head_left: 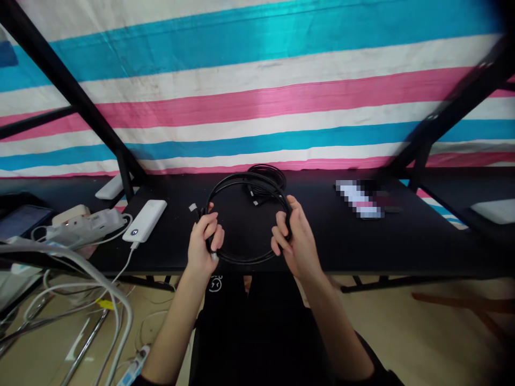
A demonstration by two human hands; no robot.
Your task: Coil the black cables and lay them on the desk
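A black cable point(245, 185) is wound into a round coil that hangs just above the black table point(402, 241). My left hand point(204, 242) is closed round the coil's left side, where a silver plug end point(193, 208) sticks out. My right hand point(293, 237) grips the coil's right side with fingers wrapped round the strands. Behind the coil a second bundle of black cable point(267, 179) lies on the table.
A white power bank point(145, 220) with a white lead lies left of my hands. Further left are a white power strip point(86, 225) and a dark tablet point(20, 220). A blurred-out object point(359, 199) lies to the right. Black frame bars point(64, 86) slant up at both sides. White cables trail on the floor point(72, 300).
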